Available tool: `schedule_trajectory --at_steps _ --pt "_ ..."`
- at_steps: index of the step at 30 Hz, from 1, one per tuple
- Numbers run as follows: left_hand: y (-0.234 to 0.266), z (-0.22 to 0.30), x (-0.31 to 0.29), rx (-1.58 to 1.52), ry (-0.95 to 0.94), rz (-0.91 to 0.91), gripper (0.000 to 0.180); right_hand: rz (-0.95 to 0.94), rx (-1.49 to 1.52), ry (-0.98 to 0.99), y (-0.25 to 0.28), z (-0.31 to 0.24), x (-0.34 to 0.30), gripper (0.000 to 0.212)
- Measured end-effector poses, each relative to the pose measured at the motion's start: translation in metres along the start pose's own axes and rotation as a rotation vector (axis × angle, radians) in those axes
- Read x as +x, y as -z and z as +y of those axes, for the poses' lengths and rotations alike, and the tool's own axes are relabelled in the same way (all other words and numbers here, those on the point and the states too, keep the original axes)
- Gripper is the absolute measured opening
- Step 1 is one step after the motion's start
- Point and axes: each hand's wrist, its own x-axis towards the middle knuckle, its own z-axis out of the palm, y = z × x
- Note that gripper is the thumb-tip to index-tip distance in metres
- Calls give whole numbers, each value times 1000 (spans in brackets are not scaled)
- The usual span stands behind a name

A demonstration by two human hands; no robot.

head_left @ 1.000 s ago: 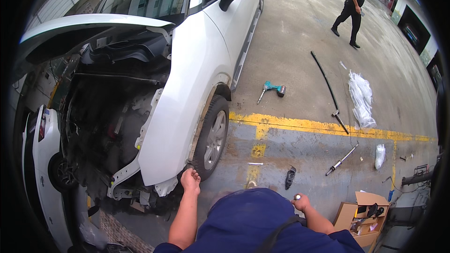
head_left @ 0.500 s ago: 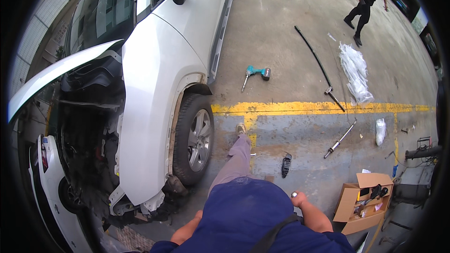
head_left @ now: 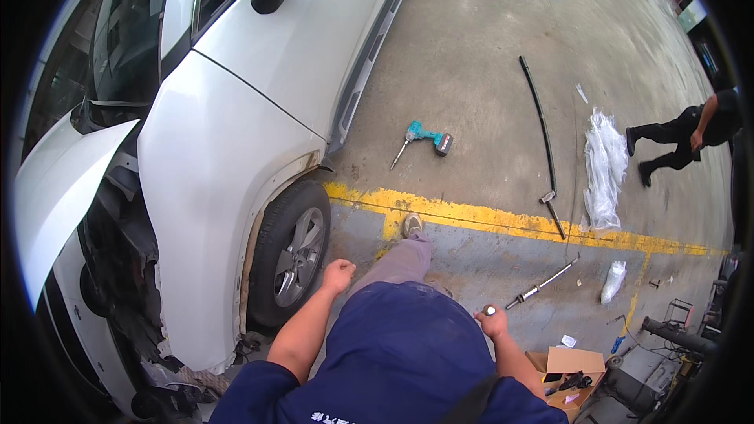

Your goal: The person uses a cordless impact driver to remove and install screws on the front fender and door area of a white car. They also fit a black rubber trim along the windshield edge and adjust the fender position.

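Note:
My right hand (head_left: 493, 322) is closed around an object with a round, pale metal end (head_left: 488, 310); the rest of it is hidden in the grip. Out to the left, my left hand (head_left: 339, 275) is curled closed beside the front wheel (head_left: 290, 255) of a white car (head_left: 212, 133), apart from the tire. Whatever it may hold does not show. On the concrete ahead lies a teal cordless power tool (head_left: 424, 137) with a long socket or bit. A long metal rod tool (head_left: 542, 283) rests on the grey floor, beyond my right hand.
A long black bar (head_left: 538, 118) and crumpled clear plastic (head_left: 603, 177) lie ahead right. A smaller plastic-wrapped bundle (head_left: 614, 281) is nearer. An open cardboard box (head_left: 577, 360) stands at lower right. Another person (head_left: 691, 129) walks at far right. The car's front is stripped, its hood (head_left: 75, 188) raised.
My left hand has swung forward into fuller view beside the wheel. My right hand still grips the same object. The view has turned, and the other person has moved nearer on the right.

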Motion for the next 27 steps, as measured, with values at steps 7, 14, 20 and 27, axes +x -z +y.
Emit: schedule_trajectory --at_steps 7,14,20,27 --pt "-77 225 6 48 -251 -142 30 175 229 343 144 -196 84 42" --pt "-152 329 1 -585 141 -503 54 -211 119 883 196 -394 119 40" --pt "-207 388 6 -1532 35 -483 55 -915 -49 1231 227 -482 146 49" --pt "-286 384 30 -1787 302 207 38 -1013 -499 1066 247 -489 226 55"
